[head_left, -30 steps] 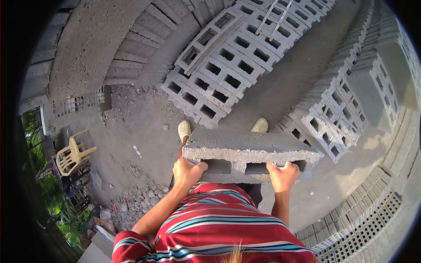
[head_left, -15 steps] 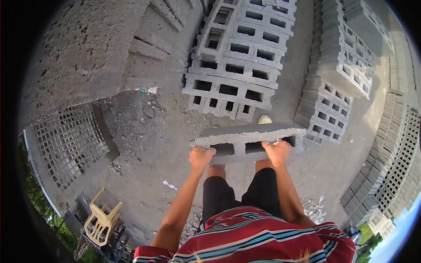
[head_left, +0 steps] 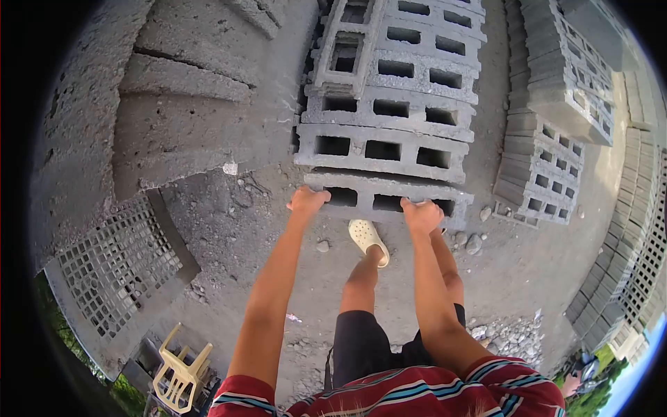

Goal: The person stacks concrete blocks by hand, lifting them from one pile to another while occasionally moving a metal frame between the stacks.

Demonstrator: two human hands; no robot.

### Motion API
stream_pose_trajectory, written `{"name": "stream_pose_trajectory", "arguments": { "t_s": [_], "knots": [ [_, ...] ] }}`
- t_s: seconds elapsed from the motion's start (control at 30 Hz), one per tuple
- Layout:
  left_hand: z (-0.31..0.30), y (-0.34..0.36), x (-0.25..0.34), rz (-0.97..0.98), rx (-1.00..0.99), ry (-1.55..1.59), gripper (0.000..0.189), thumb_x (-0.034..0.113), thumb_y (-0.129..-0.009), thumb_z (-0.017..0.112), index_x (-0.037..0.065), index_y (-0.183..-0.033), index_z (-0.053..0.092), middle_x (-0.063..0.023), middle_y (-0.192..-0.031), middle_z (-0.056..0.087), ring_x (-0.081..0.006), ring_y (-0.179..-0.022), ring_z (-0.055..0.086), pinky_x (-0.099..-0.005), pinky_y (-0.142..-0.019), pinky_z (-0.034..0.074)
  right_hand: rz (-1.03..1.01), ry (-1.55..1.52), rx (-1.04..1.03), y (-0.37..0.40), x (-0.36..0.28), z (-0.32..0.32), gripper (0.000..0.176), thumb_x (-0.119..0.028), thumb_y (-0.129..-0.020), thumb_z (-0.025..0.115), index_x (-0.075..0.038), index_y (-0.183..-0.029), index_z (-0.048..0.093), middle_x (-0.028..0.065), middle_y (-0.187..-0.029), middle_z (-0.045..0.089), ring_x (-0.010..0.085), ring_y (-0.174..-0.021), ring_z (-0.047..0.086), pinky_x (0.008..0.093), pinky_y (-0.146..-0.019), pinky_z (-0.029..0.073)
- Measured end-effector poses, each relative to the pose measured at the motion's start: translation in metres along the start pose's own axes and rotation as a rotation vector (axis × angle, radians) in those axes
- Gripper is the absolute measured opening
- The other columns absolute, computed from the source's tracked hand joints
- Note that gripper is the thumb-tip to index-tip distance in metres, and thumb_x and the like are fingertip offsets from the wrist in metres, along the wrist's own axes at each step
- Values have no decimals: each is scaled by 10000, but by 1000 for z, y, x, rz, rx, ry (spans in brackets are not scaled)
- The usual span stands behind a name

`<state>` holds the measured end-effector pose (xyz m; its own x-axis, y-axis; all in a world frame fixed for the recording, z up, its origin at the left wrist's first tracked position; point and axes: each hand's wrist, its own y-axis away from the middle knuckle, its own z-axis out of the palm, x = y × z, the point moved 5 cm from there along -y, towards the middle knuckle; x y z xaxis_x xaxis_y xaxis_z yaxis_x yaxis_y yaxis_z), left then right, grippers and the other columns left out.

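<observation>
A grey concrete hollow block (head_left: 366,199) spans between my two hands, its rectangular holes facing me. My left hand (head_left: 308,200) grips its left end, with the thumb at the left hole. On the right, my right hand (head_left: 422,214) is closed over the wall between the middle and right holes. The block's far side lies right at the near end of a stack of similar hollow blocks (head_left: 383,171), overlapping the lower part of that stack in this view. My foot in a cream clog (head_left: 363,235) is on the ground below the block.
More block stacks stand at the right (head_left: 535,174) and far right (head_left: 611,257). Rough concrete slabs (head_left: 187,118) fill the upper left. Gravel (head_left: 215,208), a lattice-like block stack (head_left: 114,264) and a cream plastic chair (head_left: 182,372) lie to the left. Loose stones (head_left: 472,243) dot the ground.
Both hands have carried the block forward, away from my body, up to the near end of the stack. One foot has stepped forward and now shows beneath the block.
</observation>
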<state>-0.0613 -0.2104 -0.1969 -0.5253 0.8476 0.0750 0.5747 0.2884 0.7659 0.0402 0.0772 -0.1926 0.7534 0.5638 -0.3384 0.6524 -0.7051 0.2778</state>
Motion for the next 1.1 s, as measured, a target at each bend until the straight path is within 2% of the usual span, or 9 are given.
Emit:
{"name": "stream_pose_trajectory", "arguments": {
  "t_s": [0.27, 0.47, 0.57, 0.63, 0.7, 0.77, 0.87, 0.97, 1.1],
  "knots": [
    [-15, -35, -12, 6, -52, -1, 571, 354, -547, 661, -16, -982, 626, -202, -1073, 599, -319, -1070, 532, -494, -973, 254, 21, 7, 17, 0, -25, 16, 322, -334, -513, 718, -28, -533, 623, 134, -558, 604, 306, -587, 576, 358, -769, 405],
    [-15, -34, -8, -25, -40, -94, 765, 464, -572, 666, -52, -1124, 545, -215, -1159, 551, -319, -1137, 489, -463, -1015, 201, 45, 34, -94, 1, -26, 17, 317, -339, -536, 727, -34, -567, 643, 127, -603, 621, 293, -650, 593, 390, -782, 378],
    [-24, -17, 2, -40, -29, -167, 1002, 597, -560, 685, -63, -1259, 404, -219, -1337, 376, -316, -1245, 364, -500, -1047, 113, 82, 125, -137, -3, -28, 14, 339, -373, -567, 691, -37, -592, 650, 132, -649, 632, 287, -704, 602, 378, -800, 374],
    [-36, 7, -2, 22, 215, 5, 1090, 584, -553, 716, -73, -1314, 296, -228, -1375, 305, -333, -1262, 321, -491, -1044, 160, 117, 113, -166, -3, -26, 17, 331, -373, -562, 692, -46, -595, 653, 130, -658, 635, 277, -708, 600, 367, -795, 373],
    [-23, 5, -37, 89, 391, 469, 1063, 484, -605, 744, -90, -1332, 222, -236, -1339, 356, -334, -1212, 387, -429, -1020, 260, 101, 118, -145, -1, -27, 15, 319, -371, -559, 695, -56, -596, 656, 124, -660, 636, 269, -708, 599, 359, -788, 373],
    [21, 0, -72, 11, 260, 976, 971, 387, -686, 730, -107, -1331, 199, -225, -1308, 396, -314, -1161, 447, -362, -975, 341, 103, 121, -129, -2, -30, 12, 301, -371, -556, 699, -74, -597, 661, 111, -659, 637, 258, -707, 595, 350, -779, 369],
    [59, -9, -68, 27, 372, 954, 852, 278, -725, 722, -79, -1326, 235, -200, -1210, 474, -274, -1070, 511, -398, -861, 436, 121, 88, -161, -3, -29, 13, 302, -374, -566, 698, -75, -593, 663, 101, -656, 638, 254, -703, 594, 350, -789, 363],
    [52, 10, -48, -192, 508, 846, 677, 248, -743, 715, -52, -1246, 373, -139, -1119, 529, -220, -982, 539, -399, -764, 462, 89, 55, -277, -3, -28, 4, 358, -379, -575, 705, -45, -700, 673, 129, -751, 646, 255, -846, 577, 375, -812, 363],
    [67, 11, -53, -326, 191, 1329, 693, 263, -745, 716, -24, -1268, 364, -142, -1176, 501, -264, -1072, 497, -394, -911, 382, -216, -28, -49, 4, -11, -24, 435, -355, -614, 698, -10, -875, 654, 154, -870, 638, 278, -942, 545, 411, -833, 362]
  ]
}}
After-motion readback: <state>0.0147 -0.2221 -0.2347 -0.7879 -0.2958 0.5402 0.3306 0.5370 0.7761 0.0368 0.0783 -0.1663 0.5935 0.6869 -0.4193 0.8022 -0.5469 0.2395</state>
